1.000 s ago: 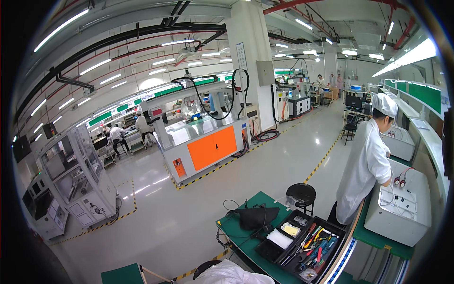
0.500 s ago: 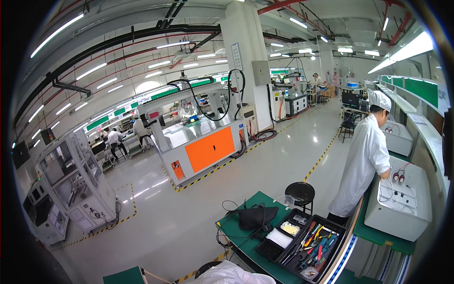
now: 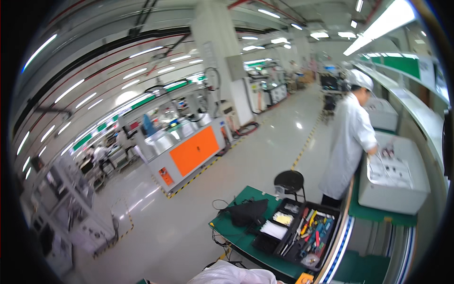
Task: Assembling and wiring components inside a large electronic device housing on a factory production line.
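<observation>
A white sleeve (image 3: 231,273) of mine crosses the lower edge, and I cannot tell which arm it belongs to. Neither of my hands shows clearly. Just beyond the sleeve is a green-topped table (image 3: 240,236). On it lies a black tool tray (image 3: 336,226) full of pliers, screwdrivers and other hand tools. Its smaller compartments hold white strips (image 3: 273,230) and pale yellow pieces (image 3: 283,218). Beside the tray are a black cloth bag (image 3: 248,212) and loose black cables. An orange object (image 3: 305,278), cut off by the frame, sits near the tray's front corner.
On the right, a co-worker in a white coat (image 3: 343,142) reaches into a large grey-white casing (image 3: 395,191) on a green-topped bench. A black round stool (image 3: 289,180) stands behind the table. Further left are an orange-fronted machine (image 3: 195,150) and a framed machine (image 3: 71,203).
The view has swung to the right and tilted, so the room appears shifted left and blurred. An orange object has come into view at the lower edge. The co-worker still bends over the casing.
</observation>
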`<action>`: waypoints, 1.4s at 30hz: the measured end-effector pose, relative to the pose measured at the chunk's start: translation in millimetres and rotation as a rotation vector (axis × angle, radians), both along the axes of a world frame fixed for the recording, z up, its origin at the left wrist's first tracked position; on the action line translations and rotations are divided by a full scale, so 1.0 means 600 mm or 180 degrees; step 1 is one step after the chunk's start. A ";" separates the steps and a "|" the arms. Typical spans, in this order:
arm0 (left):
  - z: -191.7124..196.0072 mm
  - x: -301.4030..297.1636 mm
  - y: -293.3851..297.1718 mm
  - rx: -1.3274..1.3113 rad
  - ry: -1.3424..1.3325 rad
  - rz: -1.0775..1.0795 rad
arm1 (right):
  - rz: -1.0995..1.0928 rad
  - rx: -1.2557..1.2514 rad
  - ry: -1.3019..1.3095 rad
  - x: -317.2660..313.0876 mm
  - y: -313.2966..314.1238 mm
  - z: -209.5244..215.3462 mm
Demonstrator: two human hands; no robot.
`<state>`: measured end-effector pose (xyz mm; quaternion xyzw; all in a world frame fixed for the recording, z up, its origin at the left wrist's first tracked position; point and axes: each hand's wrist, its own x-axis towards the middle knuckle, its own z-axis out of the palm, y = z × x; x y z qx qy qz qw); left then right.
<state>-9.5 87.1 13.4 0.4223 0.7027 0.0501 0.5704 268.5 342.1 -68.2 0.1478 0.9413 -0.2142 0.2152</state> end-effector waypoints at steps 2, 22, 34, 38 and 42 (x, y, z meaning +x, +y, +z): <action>-0.092 0.002 -0.010 0.0398 0.0020 -0.0290 | -0.0018 -0.0048 0.0025 -0.001 -0.009 0.012; -0.028 -0.015 -0.026 0.0027 -0.0765 0.1041 | -0.1101 -0.0891 0.0685 -0.077 -0.029 0.209; 0.004 -0.006 -0.020 0.0258 -0.0290 0.0630 | -0.1124 -0.1053 0.0814 -0.069 -0.045 0.174; 0.019 -0.005 -0.011 -0.0177 -0.0989 0.0937 | -0.1473 -0.1278 0.1140 -0.048 -0.052 0.147; 0.022 -0.003 -0.010 -0.0158 -0.0937 0.0882 | -0.1681 -0.1824 0.1094 -0.030 -0.027 0.151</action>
